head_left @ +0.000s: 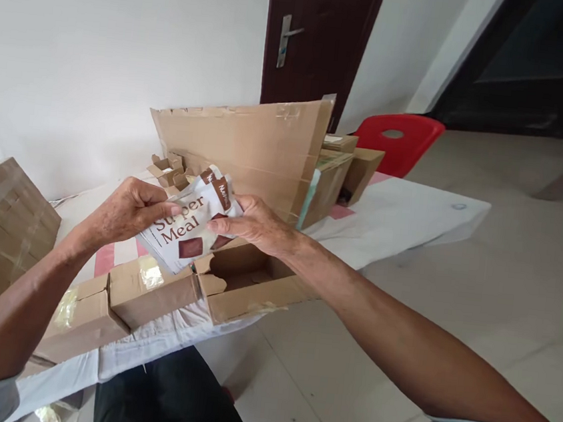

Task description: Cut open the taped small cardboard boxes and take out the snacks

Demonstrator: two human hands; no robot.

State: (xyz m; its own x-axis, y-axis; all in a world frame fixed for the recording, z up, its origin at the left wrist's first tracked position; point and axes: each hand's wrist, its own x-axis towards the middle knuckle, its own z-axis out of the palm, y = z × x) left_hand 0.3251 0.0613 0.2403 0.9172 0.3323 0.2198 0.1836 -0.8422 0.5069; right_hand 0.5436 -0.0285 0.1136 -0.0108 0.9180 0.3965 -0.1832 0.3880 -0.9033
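Note:
My left hand (138, 208) pinches the left edge of some white food pouches (190, 223) printed "Super Meal" in brown, with the thumb on top. On the right side, my right hand (255, 223) grips the same pouches, thumb across the front. At least two pouches lie overlapped, their brown top corners sticking up. Just below and to the right of them an open cardboard box (252, 302) sits at the table's front edge. How many pouches are in the stack is hidden.
Two taped cardboard boxes (152, 291) line the front edge. Behind the pouches a tall cardboard panel (248, 147) leans upright, with small boxes (332, 183) to its right. A large carton (3, 222) stands at left. A red chair (399, 143) is behind the white-covered table (413, 205).

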